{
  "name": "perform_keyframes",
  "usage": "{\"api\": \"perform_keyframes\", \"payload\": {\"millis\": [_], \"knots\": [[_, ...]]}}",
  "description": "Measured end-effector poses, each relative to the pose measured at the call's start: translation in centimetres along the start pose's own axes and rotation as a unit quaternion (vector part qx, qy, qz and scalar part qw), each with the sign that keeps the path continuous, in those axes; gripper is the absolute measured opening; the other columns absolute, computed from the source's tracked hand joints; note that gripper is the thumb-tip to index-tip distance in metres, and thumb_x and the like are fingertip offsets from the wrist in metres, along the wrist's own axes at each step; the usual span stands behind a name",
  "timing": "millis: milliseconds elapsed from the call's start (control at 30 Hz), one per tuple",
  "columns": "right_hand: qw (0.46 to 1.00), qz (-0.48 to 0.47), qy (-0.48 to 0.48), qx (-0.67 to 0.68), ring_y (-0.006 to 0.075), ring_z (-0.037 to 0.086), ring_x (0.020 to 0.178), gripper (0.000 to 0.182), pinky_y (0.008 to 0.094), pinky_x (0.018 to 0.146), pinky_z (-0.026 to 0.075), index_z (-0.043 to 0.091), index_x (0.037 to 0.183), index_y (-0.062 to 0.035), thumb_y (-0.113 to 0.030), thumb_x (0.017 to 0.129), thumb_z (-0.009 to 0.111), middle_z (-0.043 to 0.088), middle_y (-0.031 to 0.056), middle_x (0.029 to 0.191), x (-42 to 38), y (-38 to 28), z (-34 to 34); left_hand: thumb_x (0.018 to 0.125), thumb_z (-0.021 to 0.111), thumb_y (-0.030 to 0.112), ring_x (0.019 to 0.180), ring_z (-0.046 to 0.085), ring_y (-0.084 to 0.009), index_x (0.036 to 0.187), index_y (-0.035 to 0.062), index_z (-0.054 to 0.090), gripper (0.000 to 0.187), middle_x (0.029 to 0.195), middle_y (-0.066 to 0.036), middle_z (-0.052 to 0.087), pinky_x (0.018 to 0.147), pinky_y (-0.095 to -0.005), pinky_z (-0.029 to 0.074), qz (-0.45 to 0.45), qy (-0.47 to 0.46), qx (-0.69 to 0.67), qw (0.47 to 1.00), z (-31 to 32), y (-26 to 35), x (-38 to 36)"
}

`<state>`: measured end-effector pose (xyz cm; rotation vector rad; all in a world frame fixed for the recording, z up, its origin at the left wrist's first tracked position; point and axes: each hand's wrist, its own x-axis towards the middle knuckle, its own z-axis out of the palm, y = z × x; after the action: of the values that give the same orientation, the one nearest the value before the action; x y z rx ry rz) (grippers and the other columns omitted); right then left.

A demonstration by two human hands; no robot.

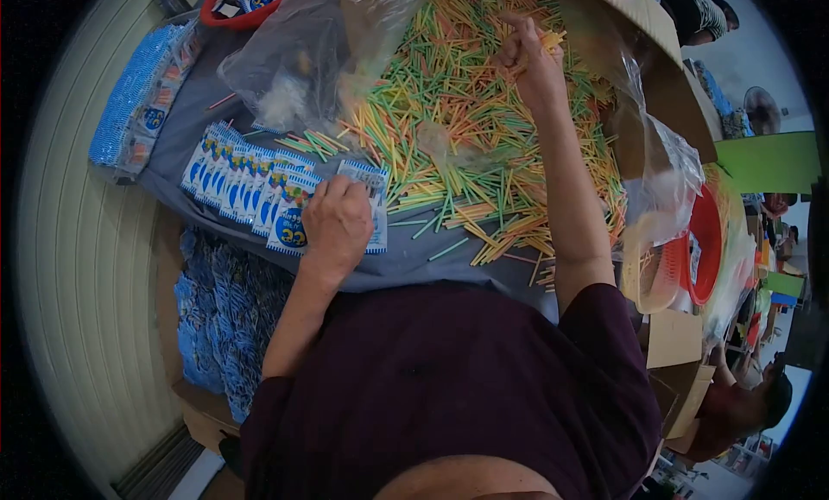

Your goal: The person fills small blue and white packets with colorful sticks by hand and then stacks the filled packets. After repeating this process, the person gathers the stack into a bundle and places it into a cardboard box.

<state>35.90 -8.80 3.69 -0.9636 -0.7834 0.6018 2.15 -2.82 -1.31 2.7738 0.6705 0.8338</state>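
My left hand is closed, fingers curled down over a blue-and-white printed packet; its fingertips are partly hidden. Beside it, a row of overlapping packets with the same print lies on the grey cloth. At the far side, my right hand is over a large heap of thin coloured sticks in green, yellow and orange. Its fingers are bent around a small bunch of sticks, with one finger sticking out.
Clear plastic sheeting lies left of the heap. A bundle of blue packs and a red basin stand at the back left. Below left is a box of blue packets. Baskets stand right; other people are beyond.
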Motion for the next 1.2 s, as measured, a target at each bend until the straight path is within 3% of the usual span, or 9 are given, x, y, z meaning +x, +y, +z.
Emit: {"api": "perform_keyframes", "payload": {"millis": [167,267,467,533,567,633,767,1000,1200], "knots": [[0.977,-0.057,0.020,-0.205,0.0144,0.056,0.072,0.035,0.0339,0.064,0.048,0.061,0.119,0.0016,-0.028,0.102,0.053,0.060,0.0050,0.081,4.0,1.9,-0.2,0.073,0.059,0.002,0.079,0.059,-0.0279,0.075,0.0043,0.063,0.004,0.078,-0.008,0.057,0.063,-0.0401,0.050,0.018,0.016,-0.004,1.000,0.7,-0.5,-0.2],[0.879,-0.123,0.005,-0.461,0.0162,0.059,0.080,0.035,0.0354,0.071,0.048,0.063,0.118,0.0003,-0.028,0.103,0.049,0.065,0.0078,0.089,7.1,3.9,-2.9,0.073,0.059,0.002,0.077,0.059,-0.0272,0.075,0.0050,0.061,0.004,0.079,-0.008,0.057,0.061,-0.0393,0.050,0.051,0.038,0.004,0.998,0.5,0.3,-0.6],[0.956,-0.112,-0.043,-0.266,0.0173,0.057,0.077,0.033,0.0386,0.074,0.048,0.064,0.112,-0.0037,-0.031,0.104,0.048,0.060,0.0047,0.080,4.5,0.7,1.3,0.074,0.059,0.002,0.078,0.059,-0.0280,0.079,0.0046,0.061,0.006,0.083,-0.008,0.058,0.063,-0.0388,0.050,0.018,-0.008,-0.006,1.000,-0.6,0.5,-0.9],[1.000,-0.023,-0.005,0.014,0.0146,0.050,0.064,0.030,0.0341,0.062,0.044,0.062,0.105,-0.0070,-0.033,0.104,0.047,0.049,-0.0006,0.068,3.5,0.6,1.7,0.074,0.059,0.000,0.079,0.059,-0.0294,0.077,0.0044,0.060,0.005,0.082,-0.009,0.058,0.063,-0.0394,0.050,0.004,-0.005,-0.033,0.999,-0.5,0.2,-0.8],[1.000,-0.025,-0.004,0.010,0.0146,0.050,0.064,0.030,0.0341,0.062,0.044,0.062,0.105,-0.0070,-0.033,0.104,0.047,0.049,-0.0006,0.068,3.2,0.3,1.3,0.074,0.059,0.000,0.079,0.059,-0.0294,0.077,0.0044,0.060,0.005,0.082,-0.009,0.058,0.063,-0.0394,0.050,0.005,-0.003,-0.036,0.999,-0.5,0.1,-0.6],[0.975,0.062,-0.106,0.185,0.0114,0.044,0.049,0.028,0.0286,0.045,0.034,0.060,0.101,-0.0044,-0.032,0.101,0.054,0.045,-0.0013,0.061,2.3,-0.8,0.7,0.073,0.061,-0.001,0.078,0.058,-0.0298,0.075,0.0043,0.060,0.006,0.079,-0.010,0.057,0.064,-0.0400,0.049,0.009,0.060,-0.093,0.994,-0.7,-0.3,-0.3],[0.996,0.037,0.070,0.036,0.0096,0.035,0.042,0.027,0.0272,0.039,0.026,0.061,0.106,-0.0021,-0.028,0.097,0.060,0.039,-0.0035,0.055,-1.4,-2.3,3.2,0.072,0.063,-0.003,0.076,0.057,-0.0292,0.077,0.0038,0.065,0.008,0.077,-0.009,0.056,0.066,-0.0404,0.047,0.056,0.075,-0.083,0.992,-1.3,0.1,0.0],[0.982,0.056,0.000,-0.178,0.0096,0.045,0.053,0.033,0.0265,0.052,0.039,0.065,0.104,0.0002,-0.029,0.103,0.049,0.050,-0.0007,0.062,-6.4,0.4,1.6,0.075,0.064,0.002,0.078,0.058,-0.0309,0.083,0.0029,0.067,0.009,0.080,-0.010,0.057,0.067,-0.0413,0.048,0.038,0.012,-0.070,0.997,-1.2,0.5,-1.4],[0.846,-0.093,-0.125,-0.509,0.0247,0.061,0.085,0.031,0.0407,0.081,0.048,0.069,0.099,-0.0044,-0.031,0.099,0.054,0.066,0.0122,0.084,-9.2,0.7,1.8,0.076,0.063,0.002,0.080,0.058,-0.0332,0.081,0.0028,0.066,0.006,0.081,-0.012,0.058,0.067,-0.0438,0.048,0.026,-0.031,-0.048,0.998,-1.3,0.0,-0.8]]}}
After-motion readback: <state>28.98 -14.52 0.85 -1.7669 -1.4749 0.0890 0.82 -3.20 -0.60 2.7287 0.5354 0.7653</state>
